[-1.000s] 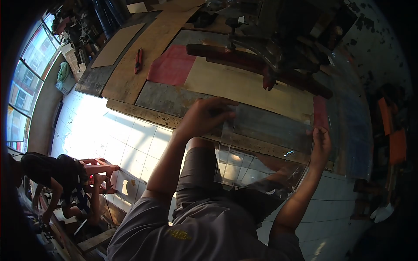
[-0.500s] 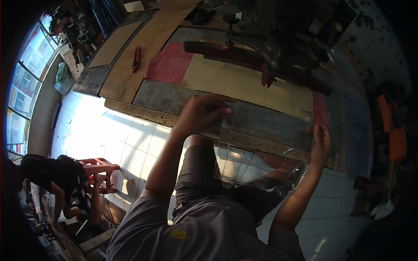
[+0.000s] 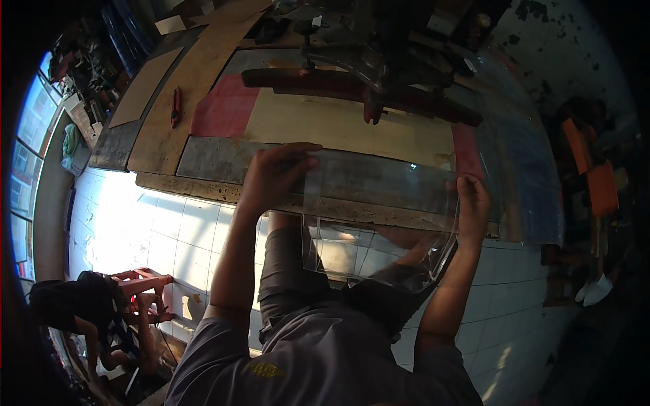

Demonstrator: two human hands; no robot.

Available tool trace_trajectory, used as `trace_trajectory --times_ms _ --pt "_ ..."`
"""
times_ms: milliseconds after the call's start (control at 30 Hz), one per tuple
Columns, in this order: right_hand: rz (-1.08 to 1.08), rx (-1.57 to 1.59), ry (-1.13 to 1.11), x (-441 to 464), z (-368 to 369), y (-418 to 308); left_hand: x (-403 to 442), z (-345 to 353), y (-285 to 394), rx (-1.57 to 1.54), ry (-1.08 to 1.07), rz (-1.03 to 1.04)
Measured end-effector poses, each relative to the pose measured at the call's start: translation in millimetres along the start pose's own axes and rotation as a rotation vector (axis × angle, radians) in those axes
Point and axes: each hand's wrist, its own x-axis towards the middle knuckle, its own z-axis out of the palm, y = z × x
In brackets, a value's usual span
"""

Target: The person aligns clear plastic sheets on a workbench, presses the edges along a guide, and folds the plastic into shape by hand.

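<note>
Since the clear sheet [image 3: 379,186] spans both hands, neither one's really nearer: from where I'm standing, the left hand [image 3: 267,177] has thumb and fingers loosely closed at its left upper corner, while the right hand [image 3: 474,203] pinches its right edge. Its top edge runs crosswise along the table's front [image 3: 223,191], just short of the yellow strip [image 3: 338,128], and the rest droops toward the lap.
</note>
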Motion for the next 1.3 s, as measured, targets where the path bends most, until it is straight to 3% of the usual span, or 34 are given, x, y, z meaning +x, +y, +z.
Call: trace_trajectory --times_ms 467,767,1300 --pt "0.031 0.074 0.004 1 -2 -2 3 2 0 0.090 0.081 0.081" --pt "0.051 0.084 -0.021 1 -3 0 4 2 12 0.169 0.125 -0.021" --pt "0.001 -0.002 -0.110 -2 -3 -1 6 -4 -6 0.036 0.102 -0.094"
